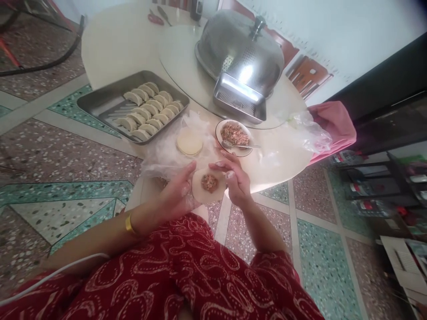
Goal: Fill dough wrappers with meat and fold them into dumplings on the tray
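A round dumpling wrapper [203, 192] with a dab of minced filling [210, 182] in its middle lies flat between both hands, just off the table's near edge. My left hand [178, 193] supports it from the left and below. My right hand [235, 180] pinches its right rim with floury fingertips. A stack of plain wrappers [189, 142] rests on clear plastic just beyond. To its right, a small bowl [220, 125] holds the filling and a metal spoon [233, 145].
A steel tray [100, 100] with several folded dumplings in rows sits at the table's left. A steel domed cover [240, 49] and a perforated steel box [238, 100] stand on a turntable behind. Red scissors [155, 18] lie at the back. A pink cloth [335, 120] hangs at the right.
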The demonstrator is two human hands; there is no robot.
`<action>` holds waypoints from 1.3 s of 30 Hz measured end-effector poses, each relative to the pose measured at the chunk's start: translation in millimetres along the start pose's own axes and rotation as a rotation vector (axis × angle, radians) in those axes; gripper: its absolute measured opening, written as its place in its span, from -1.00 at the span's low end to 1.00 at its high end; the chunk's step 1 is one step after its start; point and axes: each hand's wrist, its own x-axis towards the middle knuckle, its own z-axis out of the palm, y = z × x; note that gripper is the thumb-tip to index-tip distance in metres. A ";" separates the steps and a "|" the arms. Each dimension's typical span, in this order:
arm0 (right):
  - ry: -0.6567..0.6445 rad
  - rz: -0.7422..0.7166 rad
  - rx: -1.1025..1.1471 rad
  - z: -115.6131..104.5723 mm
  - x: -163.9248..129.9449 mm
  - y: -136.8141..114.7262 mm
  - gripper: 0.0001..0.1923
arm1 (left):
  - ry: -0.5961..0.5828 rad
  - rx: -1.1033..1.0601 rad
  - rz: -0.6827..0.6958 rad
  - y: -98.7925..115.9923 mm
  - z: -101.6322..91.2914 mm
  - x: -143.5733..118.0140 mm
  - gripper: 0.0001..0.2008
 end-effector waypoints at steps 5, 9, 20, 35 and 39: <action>0.066 0.020 -0.067 -2.9 1.1 -0.6 -0.61 | 0.056 0.008 0.011 4.1 1.4 -5.8 -0.45; 0.052 -0.080 -0.136 -3.3 -0.8 7.8 -0.60 | 0.032 0.003 0.023 8.0 -1.3 -8.9 -0.43; 0.178 -0.178 -0.282 -7.1 -5.8 10.7 -0.63 | 0.088 -0.015 0.047 15.2 8.4 -11.4 -0.40; 0.579 -0.002 -0.590 -86.5 -10.7 55.7 -0.62 | 0.048 0.028 0.142 23.2 0.3 -3.8 -0.47; 0.564 0.297 -0.895 -138.5 -22.6 99.8 -0.55 | -0.044 0.028 0.091 22.7 -11.6 3.5 -0.47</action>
